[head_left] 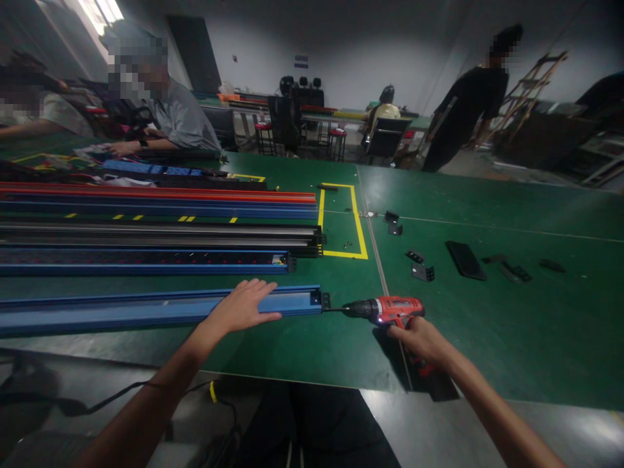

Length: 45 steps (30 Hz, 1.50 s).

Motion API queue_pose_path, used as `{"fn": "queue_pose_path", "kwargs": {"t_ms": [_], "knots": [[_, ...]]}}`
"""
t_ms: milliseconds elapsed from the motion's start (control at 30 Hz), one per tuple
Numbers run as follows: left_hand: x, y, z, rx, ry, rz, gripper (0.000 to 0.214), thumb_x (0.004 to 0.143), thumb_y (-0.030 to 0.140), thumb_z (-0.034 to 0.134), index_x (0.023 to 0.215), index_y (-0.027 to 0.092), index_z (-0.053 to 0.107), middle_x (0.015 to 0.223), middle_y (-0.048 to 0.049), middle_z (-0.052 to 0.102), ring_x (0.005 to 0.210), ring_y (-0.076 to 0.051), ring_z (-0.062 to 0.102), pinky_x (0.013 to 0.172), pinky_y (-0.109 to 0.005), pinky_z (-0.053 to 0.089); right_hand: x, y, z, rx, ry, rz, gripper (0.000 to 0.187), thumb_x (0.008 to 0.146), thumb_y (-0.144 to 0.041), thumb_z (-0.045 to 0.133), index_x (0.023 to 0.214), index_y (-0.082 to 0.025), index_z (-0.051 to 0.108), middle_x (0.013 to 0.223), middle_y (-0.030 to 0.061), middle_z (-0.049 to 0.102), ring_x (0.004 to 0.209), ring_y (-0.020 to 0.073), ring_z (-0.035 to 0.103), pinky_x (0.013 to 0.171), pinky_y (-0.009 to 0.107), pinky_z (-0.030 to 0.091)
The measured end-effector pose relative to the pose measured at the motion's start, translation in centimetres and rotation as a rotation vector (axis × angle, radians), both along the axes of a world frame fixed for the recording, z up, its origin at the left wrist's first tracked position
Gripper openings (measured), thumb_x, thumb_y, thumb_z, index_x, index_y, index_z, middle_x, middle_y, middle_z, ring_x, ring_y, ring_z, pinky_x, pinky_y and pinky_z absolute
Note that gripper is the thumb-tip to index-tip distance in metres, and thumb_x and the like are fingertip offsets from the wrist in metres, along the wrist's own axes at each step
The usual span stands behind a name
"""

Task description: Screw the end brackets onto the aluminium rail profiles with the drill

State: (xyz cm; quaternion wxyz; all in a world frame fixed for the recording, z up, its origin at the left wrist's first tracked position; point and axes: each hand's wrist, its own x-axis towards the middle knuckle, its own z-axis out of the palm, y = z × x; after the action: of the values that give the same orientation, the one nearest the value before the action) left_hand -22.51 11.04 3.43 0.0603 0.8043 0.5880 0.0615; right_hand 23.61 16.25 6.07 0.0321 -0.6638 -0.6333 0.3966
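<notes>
A long blue aluminium channel point(166, 307) lies across the near part of the table, with a black end cap point(326, 300) at its right end. My left hand point(241, 307) rests over the channel near that end, fingers stretched out across it and thumb apart. In my right hand point(422, 339) is a red and black cordless drill point(397, 308), gripped by its handle with a small light lit. The drill points left, and its long thin bit point(336, 309) reaches the end cap. Whether a screw sits at the tip is too small to tell.
Further channels lie behind: a blue one point(244, 268), a black one point(244, 239) and a red one point(219, 195). Black end pieces point(422, 272) and a black phone-like slab point(465, 260) lie right on the green table point(536, 325). A co-worker point(180, 117) sits across; another person point(465, 104) stands behind.
</notes>
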Motion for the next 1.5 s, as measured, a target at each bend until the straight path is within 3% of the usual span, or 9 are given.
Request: {"fn": "queue_pose_path", "kwargs": {"t_ms": [400,667,933,1500], "knots": [[0.0,0.0,-0.1,0.024,-0.037,0.009,0.086,0.09,0.085,0.045,0.144,0.019,0.061,0.125,-0.0159,0.07,0.114,-0.034,0.063,0.101,-0.047,0.046,-0.4,-0.1,0.6,-0.037,0.02,-0.033,0.025,0.082,-0.04,0.069,0.07,-0.02,0.058,0.06,0.0004,0.059,0.052,0.0143,0.055,0.047,0.027,0.047],[-0.1,0.0,-0.2,0.017,-0.026,0.001,0.086,0.091,0.083,0.046,0.144,0.018,0.06,0.127,-0.017,0.069,0.116,-0.034,0.062,0.102,-0.047,0.046,-0.2,-0.1,0.2,-0.03,0.039,-0.02,0.03,0.082,-0.041,0.068,0.065,-0.021,0.054,0.056,-0.0012,0.055,0.049,0.0133,0.052,0.045,0.025,0.042],[-0.1,-0.1,-0.1,0.008,-0.027,0.011,0.089,0.09,0.086,0.043,0.146,0.019,0.059,0.128,-0.0168,0.069,0.117,-0.034,0.062,0.102,-0.047,0.045,-0.5,-0.1,1.0,-0.026,0.012,-0.002,0.029,0.084,-0.04,0.063,0.064,-0.022,0.052,0.058,-0.0009,0.054,0.052,0.0131,0.05,0.049,0.026,0.041],[-0.1,-0.1,-0.1,-0.004,-0.016,0.01,0.087,0.09,0.084,0.046,0.145,0.018,0.059,0.128,-0.0165,0.069,0.118,-0.034,0.062,0.103,-0.046,0.044,0.0,0.0,-0.1,-0.017,0.038,-0.002,0.028,0.084,-0.04,0.065,0.067,-0.021,0.053,0.06,-0.0013,0.053,0.054,0.0135,0.051,0.049,0.025,0.043]]}}
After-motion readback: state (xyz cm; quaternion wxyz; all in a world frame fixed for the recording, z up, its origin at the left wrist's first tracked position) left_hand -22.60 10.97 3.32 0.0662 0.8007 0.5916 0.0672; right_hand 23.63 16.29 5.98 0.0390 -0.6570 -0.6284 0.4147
